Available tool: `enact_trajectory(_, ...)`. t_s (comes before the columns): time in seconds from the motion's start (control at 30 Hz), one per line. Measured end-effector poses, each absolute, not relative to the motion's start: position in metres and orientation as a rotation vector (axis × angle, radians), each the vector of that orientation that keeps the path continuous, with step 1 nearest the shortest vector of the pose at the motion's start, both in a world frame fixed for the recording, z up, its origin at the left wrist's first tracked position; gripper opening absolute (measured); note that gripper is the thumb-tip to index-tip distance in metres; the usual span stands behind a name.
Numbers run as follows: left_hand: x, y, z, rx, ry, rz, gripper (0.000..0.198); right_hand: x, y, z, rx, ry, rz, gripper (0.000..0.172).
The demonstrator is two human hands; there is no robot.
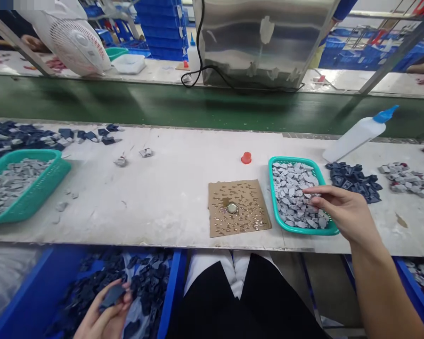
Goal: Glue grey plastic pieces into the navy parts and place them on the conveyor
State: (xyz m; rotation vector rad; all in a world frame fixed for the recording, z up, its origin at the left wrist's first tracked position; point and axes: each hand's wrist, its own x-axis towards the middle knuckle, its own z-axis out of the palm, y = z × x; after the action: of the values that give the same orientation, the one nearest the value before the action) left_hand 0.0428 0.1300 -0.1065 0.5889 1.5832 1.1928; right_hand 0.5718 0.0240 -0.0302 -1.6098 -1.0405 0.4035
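Note:
My left hand (108, 306) is closed around a dark blue-grey plastic piece (112, 297) above a blue bin (176, 282) of similar dark pieces. My right hand (342, 212) reaches over the right green basket (273, 197), which holds many small light grey pieces (293, 188). Its thumb and index finger point at the pieces with a small gap between the tips. Left of this basket lies a square of brown cardboard (219, 226), dotted with shiny wet-looking drops. A small round metallic disc (232, 207) sits on it.
A white bottle with a blue nozzle (356, 136) leans behind piles of dark pieces (353, 181) and grey pieces (406, 179). A red cap (246, 157) lies mid-table. Another green basket (53, 188) stands left. Behind the green ledge are a fan (74, 44) and a metal box (265, 42).

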Motion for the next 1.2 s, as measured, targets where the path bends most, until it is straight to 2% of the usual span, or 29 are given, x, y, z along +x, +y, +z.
enact_trajectory(0.07,0.084,0.126,-0.073,0.567,1.322,1.118,0.059,0.552,0.028,-0.018,-1.5,-0.977,0.544,0.043)
enact_trajectory(0.17,0.142,0.122,-0.039,0.652,0.889,0.837,0.036,0.523,0.038,-0.003,-1.374,-0.894,0.758,0.041)
enact_trajectory(0.3,0.205,0.138,-0.02,0.945,0.416,0.567,0.027,0.494,0.056,0.008,-1.29,-0.798,0.924,0.034)
enact_trajectory(0.4,0.239,0.158,-0.015,1.098,0.283,0.644,0.026,0.481,0.069,0.011,-1.272,-0.78,0.948,0.039)
enact_trajectory(0.57,0.258,0.166,-0.014,0.848,0.303,0.676,0.033,0.47,0.076,0.014,-1.337,-0.858,0.908,0.051)
enact_trajectory(0.63,0.252,0.157,-0.018,0.725,0.315,0.636,0.03,0.464,0.072,0.014,-1.398,-0.927,0.848,0.046)
enact_trajectory(0.7,0.241,0.145,-0.025,0.605,0.323,0.614,0.024,0.458,0.067,0.01,-1.489,-1.013,0.702,0.034)
enact_trajectory(0.87,0.215,0.124,-0.045,0.489,0.471,0.711,0.03,0.444,0.07,-0.005,-1.7,-1.366,-0.014,0.01)
enact_trajectory(1.0,0.209,0.125,-0.054,0.8,0.629,0.892,0.023,0.437,0.092,-0.018,-1.682,-1.717,-0.212,0.01)
enact_trajectory(1.2,0.206,0.135,-0.055,1.113,0.678,0.951,0.033,0.432,0.113,-0.024,-1.668,-1.913,-0.289,0.008)
